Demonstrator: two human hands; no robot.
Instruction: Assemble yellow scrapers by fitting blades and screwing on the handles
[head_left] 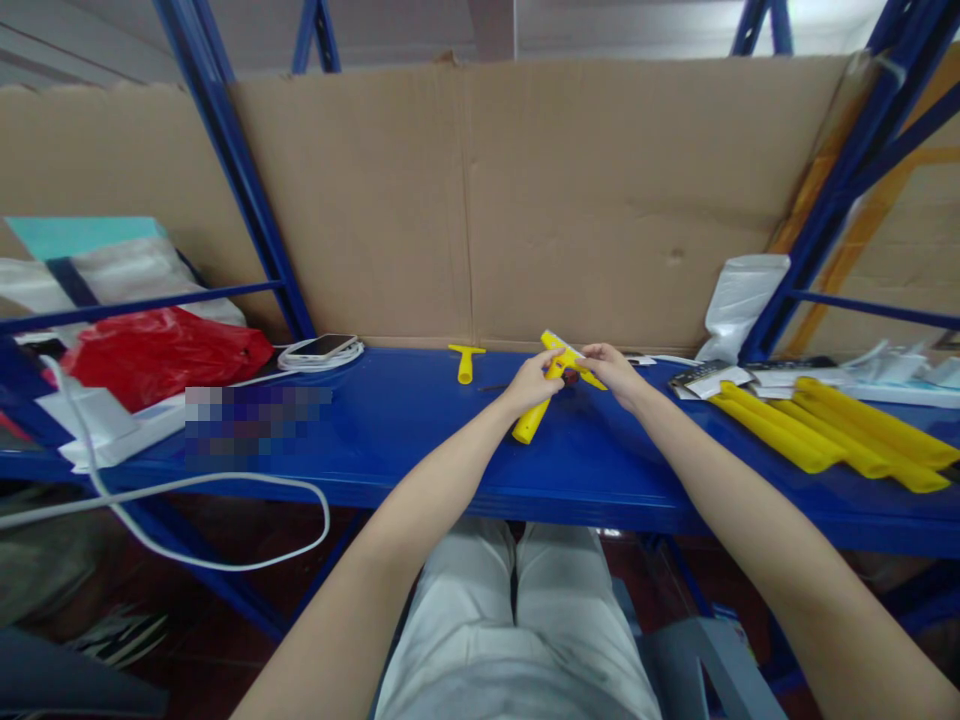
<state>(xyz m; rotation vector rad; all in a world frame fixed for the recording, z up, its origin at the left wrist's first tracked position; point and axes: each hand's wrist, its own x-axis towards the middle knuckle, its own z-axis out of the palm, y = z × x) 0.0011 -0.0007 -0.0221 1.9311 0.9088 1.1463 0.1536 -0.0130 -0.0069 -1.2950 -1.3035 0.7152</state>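
Note:
A yellow T-shaped scraper [531,424] is held above the blue table, its handle pointing down toward me and a pale strip along its head. My left hand [534,382] is closed round its neck, just below the head. With fingers pinched, my right hand [615,376] grips the right end of the head. A smaller yellow T-shaped piece [466,366] lies to the left of my hands, near the cardboard. Partly hidden behind my hands is a small dark object that I cannot make out.
Several long yellow handles [780,432] lie at the right beside black-and-white packages [709,380]. A phone [324,346] rests on a coiled white cable at the left, near a red plastic bag [169,350] and a power strip [142,432]. Cardboard [360,200] walls the back.

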